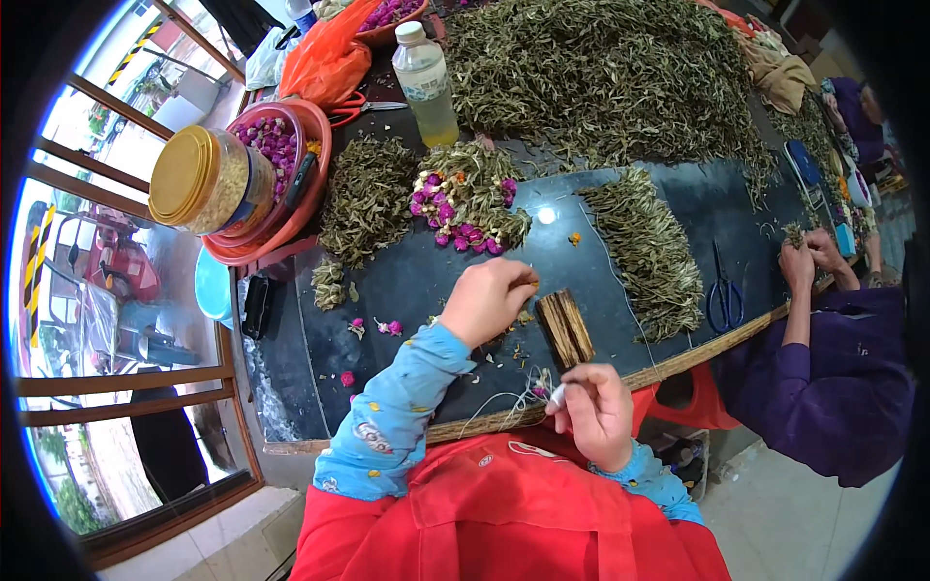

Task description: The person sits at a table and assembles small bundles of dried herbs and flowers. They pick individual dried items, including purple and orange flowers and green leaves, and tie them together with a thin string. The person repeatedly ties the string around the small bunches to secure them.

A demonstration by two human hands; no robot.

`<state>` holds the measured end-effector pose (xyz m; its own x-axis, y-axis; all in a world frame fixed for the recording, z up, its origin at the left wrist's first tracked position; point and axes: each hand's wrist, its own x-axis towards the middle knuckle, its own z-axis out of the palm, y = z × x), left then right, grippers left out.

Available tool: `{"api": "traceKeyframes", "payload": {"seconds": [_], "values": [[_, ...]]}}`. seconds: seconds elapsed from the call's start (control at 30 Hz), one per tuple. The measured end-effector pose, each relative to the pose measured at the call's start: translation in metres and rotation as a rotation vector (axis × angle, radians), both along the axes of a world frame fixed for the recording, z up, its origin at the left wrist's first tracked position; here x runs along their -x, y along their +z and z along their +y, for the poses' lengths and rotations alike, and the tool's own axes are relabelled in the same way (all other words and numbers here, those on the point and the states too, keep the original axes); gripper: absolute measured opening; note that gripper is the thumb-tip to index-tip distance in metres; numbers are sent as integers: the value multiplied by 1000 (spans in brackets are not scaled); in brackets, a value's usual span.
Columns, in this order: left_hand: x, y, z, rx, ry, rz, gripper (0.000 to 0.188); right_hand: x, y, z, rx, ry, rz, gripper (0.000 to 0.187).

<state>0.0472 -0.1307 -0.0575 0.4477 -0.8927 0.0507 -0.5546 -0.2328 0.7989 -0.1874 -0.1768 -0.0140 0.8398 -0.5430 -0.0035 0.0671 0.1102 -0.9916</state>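
Observation:
My left hand (489, 302) is over the dark tabletop with its fingers curled together. What it pinches, if anything, is hidden. Close to its fingertips lies a small block of brown wood strips (566, 327). At the table's front edge my right hand (596, 416) is closed, thumb against fingers, with something small and white at the fingertips. Loose white string (506, 398) trails from there along the edge, beside a little purple flower (540, 389). Beyond my left hand sits a round bundle of dried leaves ringed with purple and pale buds (467, 198).
Dried leaves are heaped at the back (601, 77), with a neat leaf row (647, 254) nearer. Blue-handled scissors (724, 298) lie at right, beside a co-worker in purple (833, 368). A plastic bottle (426, 85), lidded jar (208, 182) and red basin (315, 145) stand at left.

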Motion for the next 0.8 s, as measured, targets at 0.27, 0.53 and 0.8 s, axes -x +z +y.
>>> {"api": "traceKeyframes", "payload": {"seconds": [0.27,0.53,0.8], "values": [[18,10,34,156,-74,-203,15,-20,-8,5,40,21,46,12],[6,35,1,47,-46,0,16,-18,6,-31,-50,-187,47,13],[25,54,30,-53,-69,354,15,-25,-2,-34,-157,-134,100,10]]}}
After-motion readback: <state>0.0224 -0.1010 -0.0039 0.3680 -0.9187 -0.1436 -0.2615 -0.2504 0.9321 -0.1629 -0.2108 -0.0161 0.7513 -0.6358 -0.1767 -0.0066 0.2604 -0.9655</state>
